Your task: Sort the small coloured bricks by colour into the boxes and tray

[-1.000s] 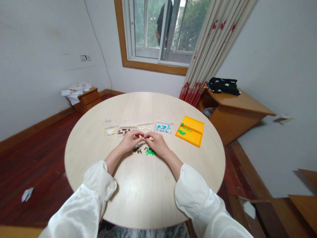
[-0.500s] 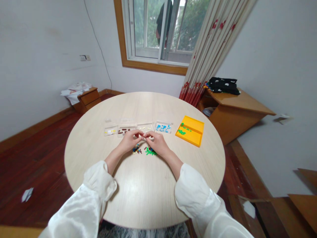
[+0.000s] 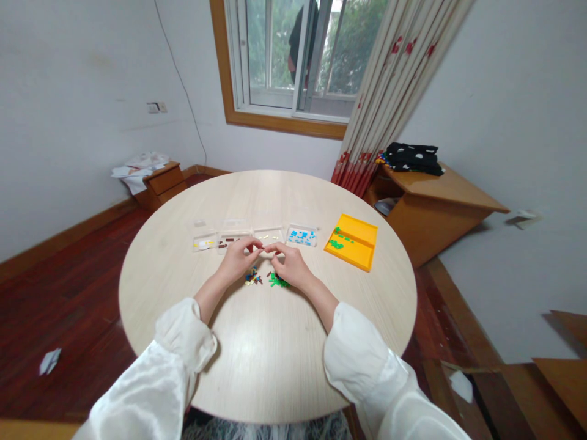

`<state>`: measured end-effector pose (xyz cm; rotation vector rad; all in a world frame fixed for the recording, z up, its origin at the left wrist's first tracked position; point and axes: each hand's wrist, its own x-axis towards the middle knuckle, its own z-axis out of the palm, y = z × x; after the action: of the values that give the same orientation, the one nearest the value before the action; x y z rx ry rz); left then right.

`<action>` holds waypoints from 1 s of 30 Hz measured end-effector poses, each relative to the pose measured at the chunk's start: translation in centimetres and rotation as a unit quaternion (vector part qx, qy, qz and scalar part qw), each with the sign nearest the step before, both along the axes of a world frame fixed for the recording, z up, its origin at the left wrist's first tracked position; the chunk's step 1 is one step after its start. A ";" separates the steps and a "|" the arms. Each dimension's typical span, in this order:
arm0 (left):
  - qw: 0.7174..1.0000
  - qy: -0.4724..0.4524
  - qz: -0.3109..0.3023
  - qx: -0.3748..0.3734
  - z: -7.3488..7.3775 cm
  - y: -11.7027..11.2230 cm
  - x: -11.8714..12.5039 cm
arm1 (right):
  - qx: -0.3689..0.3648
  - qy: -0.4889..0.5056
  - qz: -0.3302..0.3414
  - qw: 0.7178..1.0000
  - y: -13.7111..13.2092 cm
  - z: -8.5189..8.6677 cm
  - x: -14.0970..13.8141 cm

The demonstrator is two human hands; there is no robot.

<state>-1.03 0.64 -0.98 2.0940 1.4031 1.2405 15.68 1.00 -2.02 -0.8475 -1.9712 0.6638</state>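
Note:
Above the middle of the round table, my left hand pinches a tiny reddish-brown building brick, mostly covered by the fingertips. My right hand is beside it, index fingertip close to the brick and thumb spread away; nothing shows in its grip. Below the hands lie two small heaps: mixed dark, yellow and brown bricks, and green bricks with some brown ones. Just beyond the left hand is a clear box of brown bricks, partly hidden by that hand.
Further clear boxes stand in the row: one with yellow pieces, one with a few pale pieces, one with blue bricks. An open yellow case with green bricks lies to the right. A wooden cabinet stands beyond the table.
My right thumb has come away from the fingertips and the hand has opened slightly. The small brown brick has shifted a little left with my left hand.

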 end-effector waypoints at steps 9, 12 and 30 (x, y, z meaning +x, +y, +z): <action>1.000 0.021 -0.006 0.017 -0.1 0.1 0.0 | -0.020 0.022 0.009 1.000 0.0 -0.1 -0.3; 0.999 0.023 -0.002 0.025 -0.3 0.3 -0.2 | -0.027 0.015 0.006 0.999 0.0 -0.1 -0.3; 0.965 0.056 0.256 -0.032 -1.3 2.9 -5.5 | 0.002 -0.276 0.055 0.960 -0.7 1.3 0.8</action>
<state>-6.52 3.52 -2.28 1.8397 2.0976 1.2408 16.52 0.28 -0.76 -1.0031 -2.5321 0.5198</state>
